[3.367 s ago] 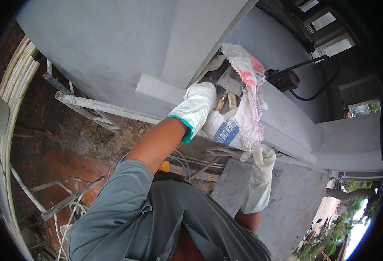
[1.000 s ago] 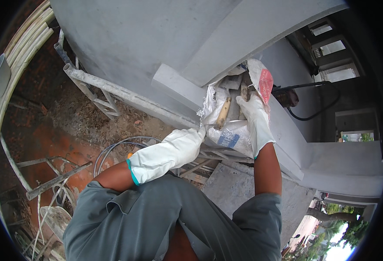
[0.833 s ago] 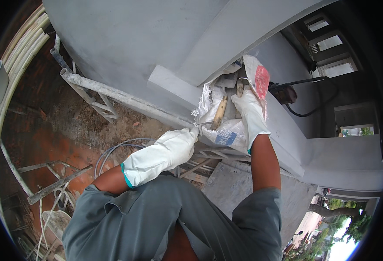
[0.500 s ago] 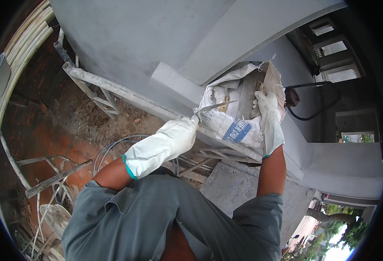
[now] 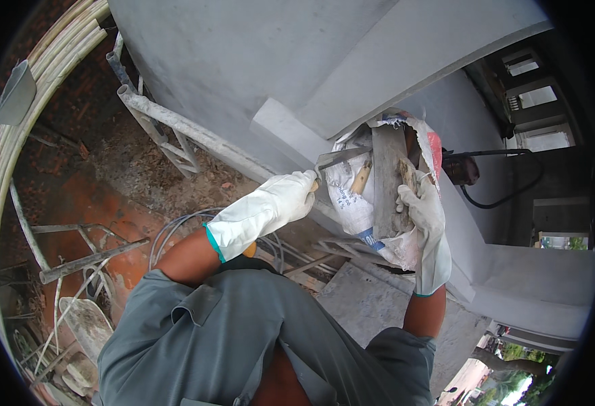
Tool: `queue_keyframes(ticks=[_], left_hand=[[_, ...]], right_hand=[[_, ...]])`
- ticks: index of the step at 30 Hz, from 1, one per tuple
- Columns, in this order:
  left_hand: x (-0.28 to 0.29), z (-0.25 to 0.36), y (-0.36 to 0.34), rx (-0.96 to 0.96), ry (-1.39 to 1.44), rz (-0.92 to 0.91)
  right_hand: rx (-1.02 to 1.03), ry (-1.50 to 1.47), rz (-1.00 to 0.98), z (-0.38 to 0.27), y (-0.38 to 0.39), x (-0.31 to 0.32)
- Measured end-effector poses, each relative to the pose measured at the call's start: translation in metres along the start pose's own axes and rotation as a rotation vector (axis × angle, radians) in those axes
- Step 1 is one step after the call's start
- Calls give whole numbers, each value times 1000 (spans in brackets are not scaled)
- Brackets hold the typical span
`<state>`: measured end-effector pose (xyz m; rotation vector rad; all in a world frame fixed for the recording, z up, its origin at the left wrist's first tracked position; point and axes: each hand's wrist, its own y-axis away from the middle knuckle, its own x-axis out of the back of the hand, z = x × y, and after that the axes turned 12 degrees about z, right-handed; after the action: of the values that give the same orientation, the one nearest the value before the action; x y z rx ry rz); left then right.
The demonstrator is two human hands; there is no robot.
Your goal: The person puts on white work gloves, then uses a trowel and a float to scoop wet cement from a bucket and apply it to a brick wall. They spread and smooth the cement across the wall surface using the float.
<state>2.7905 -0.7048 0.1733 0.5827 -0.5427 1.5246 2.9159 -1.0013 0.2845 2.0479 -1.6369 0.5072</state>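
My left hand (image 5: 289,197), in a white glove, is closed round the handle of a metal trowel (image 5: 342,157). Its flat blade points right, over the mouth of a white woven sack (image 5: 357,215). My right hand (image 5: 424,213), gloved too, reaches to the sack's right side. Its fingers are closed on the handle of a float (image 5: 388,177), a long grey board coated with dried mortar. A second tool's wooden handle (image 5: 360,178) lies inside the sack, left of the board. The sack's lower contents are hidden.
A grey plastered wall (image 5: 230,74) rises ahead. Metal scaffold rails (image 5: 182,125) run along its foot. Grey hoses (image 5: 182,233) coil at left, near a metal frame (image 5: 94,260). Pale pipes (image 5: 47,74) curve along the far left. A black cable (image 5: 493,203) loops at right.
The float's board shows far more, with the sack's mouth spread wider and its printed side sunk lower. My right hand has come down a little. The trowel's blade has turned to show its broad face.
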Motion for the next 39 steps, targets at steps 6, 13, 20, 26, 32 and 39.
queue_keyframes(ticks=[6, 13, 20, 26, 32, 39], left_hand=[[33, 18, 2, -55, -54, 37], [68, 39, -23, -48, -104, 73], [49, 39, -56, -120, 9, 43], [69, 17, -8, 68, 103, -27], [84, -21, 88, 155, 344, 72], [94, -53, 186, 534, 1005, 414]], right_hand=[[-194, -157, 173, 23, 12, 6], [-169, -111, 98, 21, 15, 20], [-24, 34, -223, -3, 53, 28], [166, -417, -58, -39, 73, 44], [439, -691, -79, -73, 55, 25], [426, -628, -426, -164, 59, -73]])
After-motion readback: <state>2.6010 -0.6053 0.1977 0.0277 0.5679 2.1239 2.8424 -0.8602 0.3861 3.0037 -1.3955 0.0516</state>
